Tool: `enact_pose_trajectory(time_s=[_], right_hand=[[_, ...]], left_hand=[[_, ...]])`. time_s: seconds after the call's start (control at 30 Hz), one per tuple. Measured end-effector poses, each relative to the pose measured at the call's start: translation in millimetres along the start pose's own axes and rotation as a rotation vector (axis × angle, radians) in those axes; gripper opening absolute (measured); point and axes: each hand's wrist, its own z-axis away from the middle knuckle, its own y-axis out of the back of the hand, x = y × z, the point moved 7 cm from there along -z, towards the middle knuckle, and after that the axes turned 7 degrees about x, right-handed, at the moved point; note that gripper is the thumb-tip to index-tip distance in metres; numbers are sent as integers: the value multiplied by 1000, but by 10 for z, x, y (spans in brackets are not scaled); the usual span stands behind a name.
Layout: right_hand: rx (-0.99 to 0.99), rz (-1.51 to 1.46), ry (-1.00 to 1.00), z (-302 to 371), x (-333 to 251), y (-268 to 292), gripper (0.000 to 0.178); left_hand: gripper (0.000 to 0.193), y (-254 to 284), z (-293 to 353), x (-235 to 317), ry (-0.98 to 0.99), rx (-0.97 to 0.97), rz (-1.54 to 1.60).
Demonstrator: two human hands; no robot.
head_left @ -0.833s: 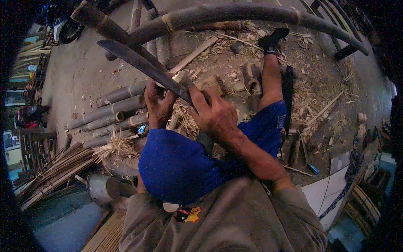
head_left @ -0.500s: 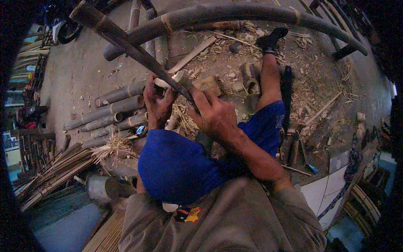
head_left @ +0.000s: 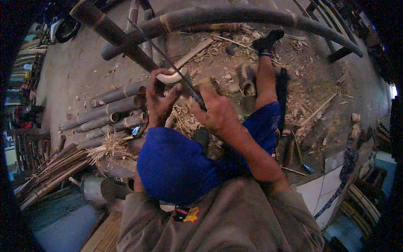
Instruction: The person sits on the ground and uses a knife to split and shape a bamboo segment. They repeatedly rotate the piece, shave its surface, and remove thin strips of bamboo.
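My left hand [head_left: 161,98] is curled round the near end of a thick bamboo pole [head_left: 107,31], its fingers and thumb at the pale cut rim. The pole slants away to the upper left, over a horizontal bamboo bar [head_left: 235,14]. In my right hand [head_left: 216,110] is the dark handle of a long thin blade [head_left: 161,54], which looks like a long knife. The blade points to the far left and crosses just beside the pole's cut end, seen nearly edge-on. Whether it touches the rim I cannot tell.
Several cut bamboo lengths [head_left: 113,105] lie on the ground at left, near a bundle of thin split strips [head_left: 54,168]. Wood chips and shavings [head_left: 306,96] cover the ground ahead and right. A short hollow bamboo piece [head_left: 247,82] lies by my outstretched leg. A metal can [head_left: 92,189] is at lower left.
The blade has swung away from along the pole and turned edge-on, its tip now further up. My right hand has shifted slightly right. The pale cut end shows more fully.
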Motion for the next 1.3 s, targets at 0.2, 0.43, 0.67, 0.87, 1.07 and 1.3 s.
enact_pose_trajectory(time_s=[0.2, 0.43, 0.67, 0.87, 1.07, 1.3], right_hand=[[41, -17, -18, 30, 94, 101, 32], [97, -19, 85, 19, -211, 443, 35], [-34, 98, -56, 20, -29, 367, 38], [15, 267, 131, 13, -262, 646, 50], [-53, 164, -14, 63, 66, 453, 46], [193, 312, 134, -26, -485, 886, 30]], left_hand=[[48, -51, -31, -719, -82, -265, -146], [41, -80, -56, -564, -243, -356, -244], [42, -98, -86, -852, -242, -332, -258], [41, -341, 37, -310, -221, -482, -335], [39, -38, 104, -1234, -108, -415, -186], [40, -278, 106, -209, -209, -442, -460]])
